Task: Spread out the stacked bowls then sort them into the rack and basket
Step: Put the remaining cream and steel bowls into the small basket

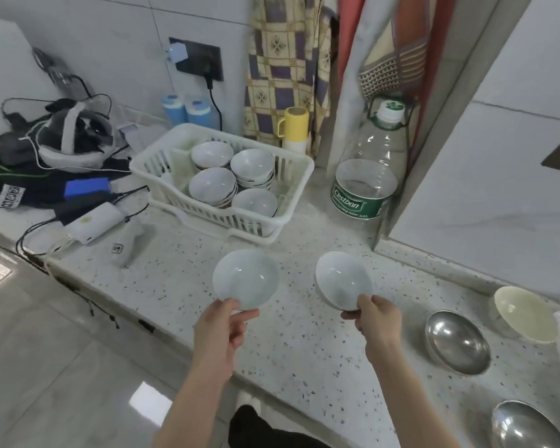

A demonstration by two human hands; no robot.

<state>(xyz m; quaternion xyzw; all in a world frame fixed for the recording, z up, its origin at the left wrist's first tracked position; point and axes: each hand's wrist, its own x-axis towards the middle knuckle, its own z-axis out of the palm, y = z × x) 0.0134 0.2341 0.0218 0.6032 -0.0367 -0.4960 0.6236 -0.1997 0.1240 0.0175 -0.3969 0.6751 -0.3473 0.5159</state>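
a: so where's this at? each hand has a bowl. the left hand is pinched closed on the near rim of the left white bowl, thumb on top and fingers underneath, and the right hand has the same kind of closed grip on the right white bowl. both bowls are open side up and tilted a bit toward the camera, over the speckled counter.

b: are they lifted or resting on it?

a: can't really tell. they look slightly raised, but the bottoms are hidden.

b: and the rack?

a: the white dish rack sits further back on the counter, and it already holds several white bowls, some stacked on each other. so my guess is we're in the sorting part, with this pair of white ones headed to the rack.

b: what's left out?

a: off to the right there's a steel bowl, a second steel bowl at the bottom edge, and a cream bowl, all set apart from each other. i don't see anything i'd clearly call the basket.

b: next move then?

a: i'd say carry both forward and set them onto the piles in the rack. it's crowded, so probably lower one at a time, level it out first, and watch the big water bottle just right of the rack.
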